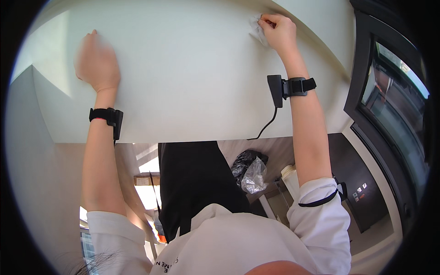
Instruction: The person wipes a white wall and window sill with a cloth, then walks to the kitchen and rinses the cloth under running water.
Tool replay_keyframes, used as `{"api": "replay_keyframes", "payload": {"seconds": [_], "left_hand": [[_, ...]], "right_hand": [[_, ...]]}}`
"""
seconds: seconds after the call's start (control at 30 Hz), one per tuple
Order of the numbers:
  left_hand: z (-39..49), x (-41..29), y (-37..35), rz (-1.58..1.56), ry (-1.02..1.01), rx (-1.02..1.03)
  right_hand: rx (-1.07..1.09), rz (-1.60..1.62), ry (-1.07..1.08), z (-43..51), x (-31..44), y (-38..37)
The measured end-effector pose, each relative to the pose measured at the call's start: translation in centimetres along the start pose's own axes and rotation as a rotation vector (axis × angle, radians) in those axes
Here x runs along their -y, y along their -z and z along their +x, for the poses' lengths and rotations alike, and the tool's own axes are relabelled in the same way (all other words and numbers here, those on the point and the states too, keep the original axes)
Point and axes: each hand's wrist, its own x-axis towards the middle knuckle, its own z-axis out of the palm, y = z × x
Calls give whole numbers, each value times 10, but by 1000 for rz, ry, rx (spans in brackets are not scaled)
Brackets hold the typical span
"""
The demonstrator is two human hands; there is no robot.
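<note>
A broad pale white surface point(185, 79) spreads before me, its near edge crossing above my dark-clothed legs. At its upper right, my right hand point(280, 31) pinches a crumpled thin white wipe or tissue point(257, 31) between thumb and fingers. The wipe hangs against or close over the surface. My left hand point(98, 63) is over the left part of the same surface, back of the hand towards me. It is motion-blurred, its fingers are mostly indistinct, and no object shows in it. Black straps with small devices, one on the left wrist point(106, 118) and one on the right forearm point(292, 87), are worn on both arms.
A dark-framed window point(395, 89) stands at the right. A black cable point(266, 127) trails from the right device to the surface's near edge. Below lie black and clear plastic bags point(254, 175) on the wood-look floor. A grey panel point(25, 113) bounds the left side.
</note>
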Motion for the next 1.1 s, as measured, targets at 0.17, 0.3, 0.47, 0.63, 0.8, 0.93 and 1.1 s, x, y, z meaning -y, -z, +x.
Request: {"api": "replay_keyframes", "payload": {"seconds": [0.17,0.3,0.47,0.63,0.8,0.93,1.1], "left_hand": [[-9,9,-15,140,-62,-122],[-13,10,-18,61,-43,-44],[-4,4,-8,66,31,63],[-1,6,-8,5,176,248],[-11,11,-13,-16,55,73],[-10,12,-14,54,105,172],[-14,9,-17,51,-26,-18]], "right_hand": [[-20,-14,-179,-8,7,-10],[-163,101,-226,-4,13,-20],[-251,156,-290,1,17,-27],[-204,82,-314,5,8,-30],[-168,140,-436,2,14,-34],[-214,139,-406,0,45,-43],[-325,214,-338,14,79,-49]]}}
